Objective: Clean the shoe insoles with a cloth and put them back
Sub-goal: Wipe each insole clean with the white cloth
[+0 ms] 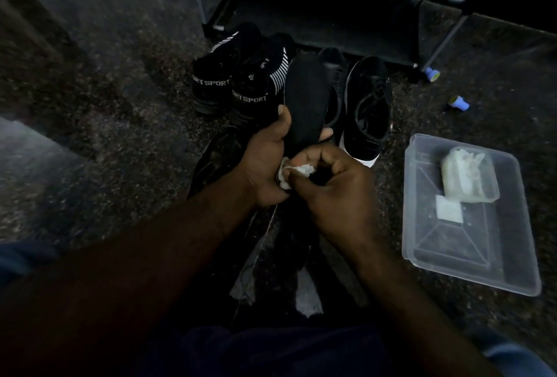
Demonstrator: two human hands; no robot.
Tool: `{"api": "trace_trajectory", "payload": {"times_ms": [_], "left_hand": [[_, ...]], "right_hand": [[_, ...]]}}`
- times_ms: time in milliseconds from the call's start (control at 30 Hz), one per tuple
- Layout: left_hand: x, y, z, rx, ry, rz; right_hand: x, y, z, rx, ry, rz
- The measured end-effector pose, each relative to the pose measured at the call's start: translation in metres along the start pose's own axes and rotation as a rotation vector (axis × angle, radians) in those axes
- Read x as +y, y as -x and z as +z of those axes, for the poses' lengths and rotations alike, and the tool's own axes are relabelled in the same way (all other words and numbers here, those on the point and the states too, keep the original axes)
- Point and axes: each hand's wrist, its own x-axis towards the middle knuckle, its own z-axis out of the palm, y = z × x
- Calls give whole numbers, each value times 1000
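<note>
Dim light, speckled dark floor (120, 111). Head view looks down on both forearms.

Left hand (265, 162): grasping a black insole (304, 96) round its lower end, thumb on the left edge, fingertips showing past the right edge. The insole stands nearly upright, toe end pointing away, held off the floor in front of the shoes.

Right hand (337, 189): fingers curled, pinching a small crumpled white cloth (298, 170) against the heel end of the insole, touching the left palm.

Behind the insole:
- Pair of black knit shoes (235, 84) with white stripes and "SPORT" lettering, side by side at the left.
- Black lace-up shoe (370, 111) with a white sole at the right. A second dark shoe (334, 75) sits between it and the insole, largely hidden by the insole.
- Black shoe rack (331, 5) along the top, its lower shelf just beyond the shoes.

Under the wrists: another dark shoe (211, 162), mostly covered by the left arm. Pale scraps (304, 295) lie on the floor lower down; what they are I cannot tell.

Right side: clear plastic tray (470, 259) on the floor, well apart from the hands. It holds a packet of wipes (467, 174) and a small white square (449, 212). Two small blue-and-yellow objects (432, 74) lie near the rack's leg.
</note>
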Motion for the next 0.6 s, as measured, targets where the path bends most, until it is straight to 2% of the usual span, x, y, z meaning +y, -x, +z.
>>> {"api": "trace_trajectory", "payload": {"times_ms": [167, 233, 367, 467, 600], "left_hand": [[-12, 2, 2, -168, -101, -116], [-15, 2, 5, -157, -117, -117], [-9, 4, 5, -104, -71, -113], [4, -1, 0, 23, -3, 22], [10, -2, 0, 47, 2, 52]], "right_hand": [[7, -5, -2, 180, 113, 2], [8, -8, -6, 201, 112, 39], [2, -5, -5, 91, 57, 49], [-2, -2, 1, -27, 25, 24], [-2, -1, 3, -31, 87, -62]]}}
